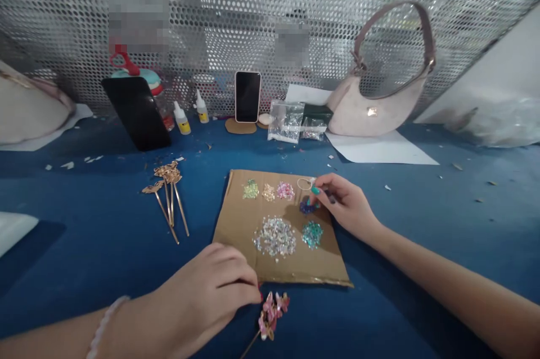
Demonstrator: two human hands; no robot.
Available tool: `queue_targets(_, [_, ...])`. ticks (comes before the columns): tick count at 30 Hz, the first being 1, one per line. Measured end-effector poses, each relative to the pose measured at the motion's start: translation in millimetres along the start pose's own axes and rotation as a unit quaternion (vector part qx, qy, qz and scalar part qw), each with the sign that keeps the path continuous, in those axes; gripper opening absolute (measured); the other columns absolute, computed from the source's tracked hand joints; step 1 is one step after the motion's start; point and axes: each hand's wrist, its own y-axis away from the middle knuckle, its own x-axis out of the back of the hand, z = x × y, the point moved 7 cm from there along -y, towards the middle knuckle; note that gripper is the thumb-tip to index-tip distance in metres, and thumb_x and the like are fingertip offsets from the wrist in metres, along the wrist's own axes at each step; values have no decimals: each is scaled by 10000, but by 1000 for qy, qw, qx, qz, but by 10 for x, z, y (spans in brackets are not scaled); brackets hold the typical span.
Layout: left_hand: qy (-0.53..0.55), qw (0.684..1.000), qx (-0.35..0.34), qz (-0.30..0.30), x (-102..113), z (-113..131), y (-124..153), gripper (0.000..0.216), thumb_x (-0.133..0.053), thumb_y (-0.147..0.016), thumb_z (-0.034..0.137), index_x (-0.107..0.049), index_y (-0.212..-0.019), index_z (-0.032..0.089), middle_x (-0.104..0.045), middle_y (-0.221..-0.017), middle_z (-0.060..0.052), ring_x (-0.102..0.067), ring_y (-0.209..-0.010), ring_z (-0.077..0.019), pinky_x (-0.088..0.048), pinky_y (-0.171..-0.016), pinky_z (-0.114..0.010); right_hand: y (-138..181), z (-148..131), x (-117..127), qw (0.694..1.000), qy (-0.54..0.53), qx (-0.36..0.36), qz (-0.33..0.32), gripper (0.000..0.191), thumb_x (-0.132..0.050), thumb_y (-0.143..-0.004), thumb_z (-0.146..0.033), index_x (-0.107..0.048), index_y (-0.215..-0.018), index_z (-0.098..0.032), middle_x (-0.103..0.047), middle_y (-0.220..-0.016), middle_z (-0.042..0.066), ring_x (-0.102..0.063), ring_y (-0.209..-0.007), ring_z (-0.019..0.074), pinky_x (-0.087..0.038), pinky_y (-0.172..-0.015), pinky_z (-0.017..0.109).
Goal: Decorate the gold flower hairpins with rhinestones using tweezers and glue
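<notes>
My left hand (pixel 211 288) is closed in a pinch at the near edge of a brown cardboard sheet (pixel 240 224), gripping a hairpin with pink butterflies (pixel 272 311) that lies on the blue tabletop. My right hand (pixel 346 204) rests on the cardboard's far right corner with fingers curled and pinched over a small purple pile of sequins (pixel 307 207), beside a small ring (pixel 304 183). Other little piles lie on the cardboard: green (pixel 250 189), gold (pixel 268 192), pink (pixel 286 191), teal (pixel 313 233) and a larger silver one (pixel 275 236).
Gold hairpins (pixel 169 196) lie left of the cardboard. At the back stand a dark tablet (pixel 135 112), glue bottles (pixel 182 118), an upright phone (pixel 247 97), clear bags (pixel 287 121), a pink handbag (pixel 375 106) on white paper (pixel 379 151). A perforated metal screen (pixel 270 4) closes the back.
</notes>
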Motion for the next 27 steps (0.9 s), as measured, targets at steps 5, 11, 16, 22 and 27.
queue_targets(5, [39,999,20,6,24,-103,-1,269,-453,-873,57,-557,-1057,224,-634,-1026,-6,-541,-903,-140,-431,-829,-249,-246,73,64,999,39,10,34,262,-502,-843,-251,-575,-603,-177,-639,-634,23,-591,-570,117,-460,-563,259])
queue_targets(11, [48,998,17,29,-61,-161,-3,167,-414,-958,172,-565,-1017,210,-652,-974,-6,-538,-859,-127,-413,-794,-231,-349,125,70,999,1,1,43,96,-578,-802,-276,-630,-792,-196,-637,-655,10,-607,-559,122,-486,-495,245])
queue_targets(16, [60,990,8,126,-144,-234,50,316,-275,-1001,237,-587,-957,215,-650,-889,-4,-520,-789,-124,-387,-731,-236,-294,106,57,1000,-11,3,24,97,-600,-793,-250,-583,-878,-207,-646,-676,1,-617,-567,116,-503,-493,227])
queue_targets(22, [49,992,9,118,-55,-202,14,228,-368,-963,173,-590,-948,223,-659,-871,15,-528,-766,-116,-390,-704,-227,-275,26,28,996,66,59,7,37,-567,-817,-244,-550,-808,-212,-632,-675,8,-610,-580,133,-500,-520,265])
queue_targets(27, [52,990,10,128,-77,-214,21,290,-311,-990,230,-594,-930,223,-653,-866,14,-519,-761,-119,-377,-690,-238,-245,-126,27,973,144,178,4,57,-552,-833,-212,-566,-784,-235,-629,-830,42,-611,-774,177,-513,-685,354])
